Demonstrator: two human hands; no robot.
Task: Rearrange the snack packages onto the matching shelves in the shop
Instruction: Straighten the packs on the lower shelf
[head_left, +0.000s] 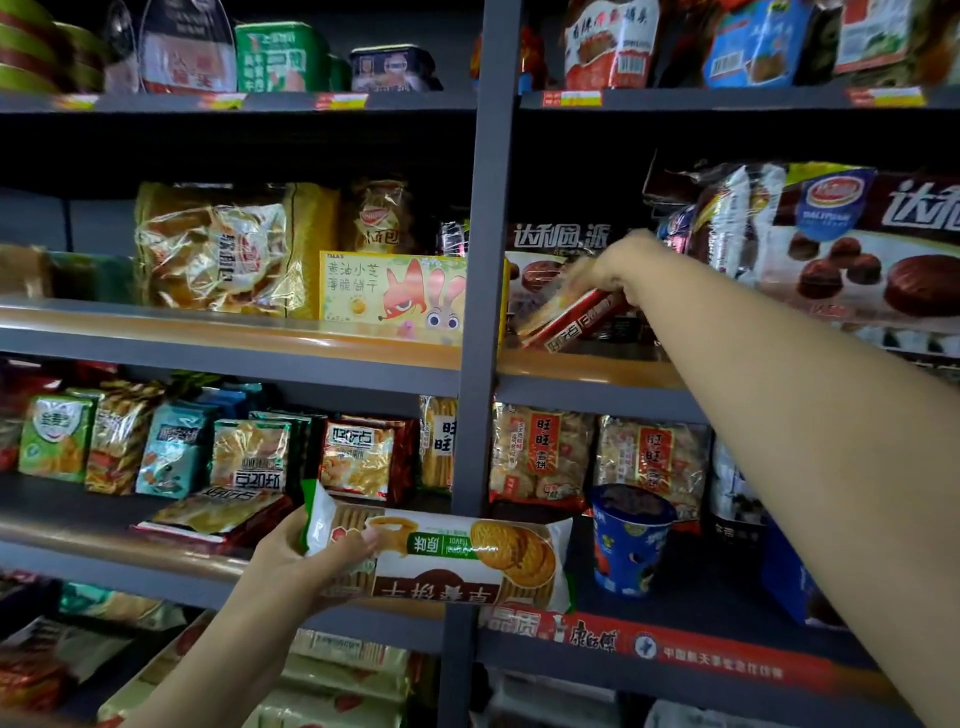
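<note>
My left hand (306, 553) grips the left end of a long white-and-green biscuit pack (467, 556), held level and upside down in front of the third shelf. My right hand (618, 270) reaches up to the second shelf right of the grey upright and holds a flat red-and-white biscuit package (571, 319). That package lies tilted, its lower end on the orange shelf edge (587, 366). The hand is blurred. Behind it stand brown chocolate pie boxes (550, 254).
A grey upright post (478, 312) splits the shelving. A yellow cartoon biscuit box (389, 296) and golden bread bags (218, 249) fill the second shelf on the left. Rice cracker bags (540, 457) and a blue cup (631, 540) stand on the third shelf.
</note>
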